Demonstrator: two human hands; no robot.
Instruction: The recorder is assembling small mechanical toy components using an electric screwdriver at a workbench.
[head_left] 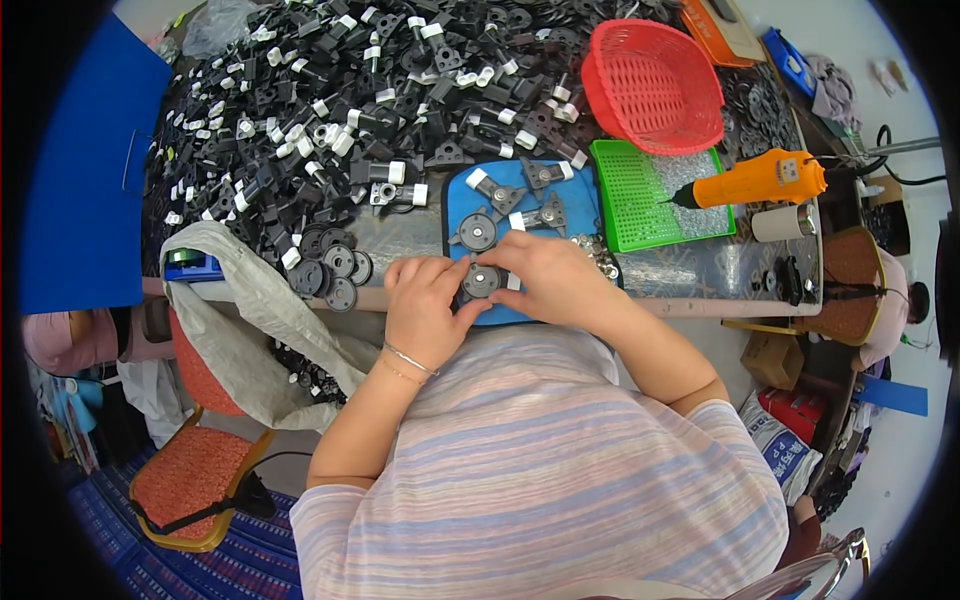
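Note:
My left hand [427, 303] and my right hand [552, 278] meet at the near edge of a blue mat [590, 197]. Between them is a round dark grey plastic disc [481, 283] with a small light spot at its centre. Fingers and thumbs of both hands close on it from either side. Just beyond lies a second part with a round disc [477, 232]. Farther up the mat are black plastic brackets with white ends, such as one bracket [497, 191]. Small metal pieces [597, 256] lie by the mat's right edge.
A large heap of black and white plastic parts [330, 110] covers the far left. Loose black discs [340, 263] lie left of my hands. On the right are a green tray [612, 200], a red basket [655, 85] and a hanging orange electric screwdriver [755, 181].

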